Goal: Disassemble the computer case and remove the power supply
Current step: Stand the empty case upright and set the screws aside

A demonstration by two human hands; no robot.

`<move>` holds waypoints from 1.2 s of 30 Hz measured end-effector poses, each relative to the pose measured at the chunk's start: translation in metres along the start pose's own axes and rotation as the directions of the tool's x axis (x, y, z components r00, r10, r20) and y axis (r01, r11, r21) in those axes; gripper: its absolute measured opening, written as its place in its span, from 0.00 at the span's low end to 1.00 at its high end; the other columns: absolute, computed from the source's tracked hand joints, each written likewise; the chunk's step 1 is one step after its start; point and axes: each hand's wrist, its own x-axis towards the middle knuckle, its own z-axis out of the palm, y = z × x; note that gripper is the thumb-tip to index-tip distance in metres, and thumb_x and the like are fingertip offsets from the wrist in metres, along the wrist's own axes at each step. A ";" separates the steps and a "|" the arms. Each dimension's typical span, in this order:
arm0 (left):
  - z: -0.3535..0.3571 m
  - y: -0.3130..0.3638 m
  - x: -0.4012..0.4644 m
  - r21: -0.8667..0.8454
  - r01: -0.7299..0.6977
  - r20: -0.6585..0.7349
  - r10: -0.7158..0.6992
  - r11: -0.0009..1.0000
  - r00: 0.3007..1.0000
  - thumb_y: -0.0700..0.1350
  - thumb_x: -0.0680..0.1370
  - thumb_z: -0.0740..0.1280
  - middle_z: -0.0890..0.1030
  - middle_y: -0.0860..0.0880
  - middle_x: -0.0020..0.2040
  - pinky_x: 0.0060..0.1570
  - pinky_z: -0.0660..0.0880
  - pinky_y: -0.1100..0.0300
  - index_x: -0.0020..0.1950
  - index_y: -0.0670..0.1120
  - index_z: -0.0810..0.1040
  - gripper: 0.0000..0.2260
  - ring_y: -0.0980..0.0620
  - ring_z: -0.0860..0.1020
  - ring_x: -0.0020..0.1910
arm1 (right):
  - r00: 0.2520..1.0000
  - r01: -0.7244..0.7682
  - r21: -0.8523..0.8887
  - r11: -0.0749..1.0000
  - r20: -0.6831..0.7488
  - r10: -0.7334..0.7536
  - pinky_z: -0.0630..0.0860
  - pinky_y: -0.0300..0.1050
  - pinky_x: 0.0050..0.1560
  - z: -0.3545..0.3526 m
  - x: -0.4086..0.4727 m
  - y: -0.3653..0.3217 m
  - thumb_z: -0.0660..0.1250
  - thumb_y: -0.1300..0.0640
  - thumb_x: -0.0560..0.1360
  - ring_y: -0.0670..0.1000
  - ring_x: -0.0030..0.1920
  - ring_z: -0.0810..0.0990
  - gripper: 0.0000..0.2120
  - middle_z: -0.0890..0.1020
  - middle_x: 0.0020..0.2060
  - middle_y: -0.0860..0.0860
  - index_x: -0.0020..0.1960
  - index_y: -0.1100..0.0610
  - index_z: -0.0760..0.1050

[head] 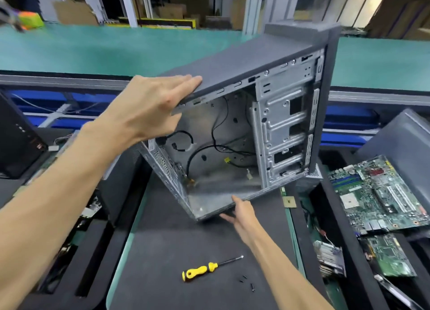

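A dark grey computer case (pixel 244 60) is tilted up off the black mat, its open side facing me. Inside I see bare metal, loose black cables (pixel 209 144) and the drive cage (pixel 283 132); no power supply shows inside. My left hand (pixel 149 107) holds the case's upper edge, fingers flat on the top panel and thumb under the rim. My right hand (pixel 239 214) holds the lower edge, thumb on the rim and fingers underneath. A yellow-handled screwdriver (pixel 202 269) lies on the mat near me, with a few loose black screws (pixel 246 281) beside it.
The black mat (pixel 174 239) lies on a green bench. Motherboards (pixel 381 193) and other circuit boards are piled at the right, beside another grey case panel (pixel 404 137). More dark cases and parts crowd the left. A green conveyor surface (pixel 93 48) runs behind.
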 end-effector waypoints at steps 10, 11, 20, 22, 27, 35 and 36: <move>0.013 0.004 0.008 -0.032 -0.064 0.101 0.066 0.997 0.993 0.34 0.70 0.68 0.77 0.41 0.69 0.49 0.81 0.40 0.74 0.42 0.73 0.31 0.41 0.78 0.66 | 0.973 -0.176 0.112 0.978 0.169 0.156 0.82 0.58 0.50 0.025 0.003 0.029 0.56 0.63 0.86 0.65 0.65 0.76 0.16 0.73 0.67 0.67 0.70 0.70 0.63; 0.015 0.004 0.009 -0.032 -0.065 0.114 0.068 0.997 0.991 0.34 0.70 0.69 0.77 0.41 0.69 0.48 0.81 0.40 0.74 0.42 0.73 0.31 0.41 0.77 0.66 | 0.969 -0.198 0.119 0.973 0.173 0.176 0.82 0.58 0.50 0.028 0.004 0.033 0.56 0.63 0.86 0.65 0.65 0.75 0.16 0.72 0.67 0.67 0.71 0.70 0.62; 0.026 0.005 0.011 -0.051 -0.057 0.070 0.061 0.997 0.996 0.36 0.71 0.69 0.80 0.46 0.66 0.44 0.82 0.44 0.72 0.46 0.76 0.28 0.45 0.79 0.65 | 0.941 -0.238 -0.210 0.948 0.194 0.279 0.84 0.54 0.41 0.023 0.008 0.027 0.59 0.56 0.85 0.61 0.44 0.86 0.15 0.82 0.52 0.68 0.67 0.66 0.64; 0.027 0.007 0.010 -0.050 -0.052 0.038 0.054 0.997 0.998 0.38 0.71 0.70 0.81 0.48 0.65 0.38 0.80 0.48 0.70 0.48 0.77 0.26 0.46 0.81 0.62 | 0.923 -0.227 -0.434 0.872 0.189 0.335 0.85 0.52 0.39 0.017 0.007 0.016 0.61 0.51 0.85 0.60 0.38 0.86 0.18 0.84 0.44 0.66 0.61 0.67 0.68; 0.026 0.009 0.010 -0.017 -0.026 0.035 0.027 1.000 0.999 0.45 0.70 0.71 0.80 0.51 0.65 0.31 0.69 0.59 0.70 0.49 0.76 0.26 0.45 0.83 0.51 | 0.917 -0.161 -0.649 0.743 0.179 0.355 0.85 0.49 0.38 -0.004 0.013 -0.020 0.60 0.47 0.84 0.56 0.34 0.85 0.23 0.85 0.38 0.61 0.53 0.68 0.78; 0.010 0.029 -0.001 -0.182 0.189 0.124 -0.168 0.965 0.978 0.67 0.80 0.49 0.77 0.59 0.66 0.51 0.75 0.52 0.66 0.56 0.77 0.26 0.46 0.80 0.53 | 0.996 -0.074 -0.550 0.832 -0.001 0.087 0.84 0.48 0.35 -0.062 0.021 -0.047 0.63 0.55 0.82 0.54 0.38 0.86 0.13 0.86 0.44 0.59 0.53 0.65 0.80; 0.008 0.032 -0.004 -0.220 0.212 0.109 -0.192 0.952 0.975 0.63 0.81 0.48 0.78 0.59 0.66 0.52 0.76 0.49 0.65 0.56 0.77 0.25 0.45 0.80 0.54 | 0.999 -0.052 -0.513 0.857 -0.041 0.036 0.84 0.48 0.34 -0.069 0.021 -0.049 0.63 0.55 0.83 0.54 0.38 0.85 0.12 0.86 0.43 0.58 0.54 0.64 0.80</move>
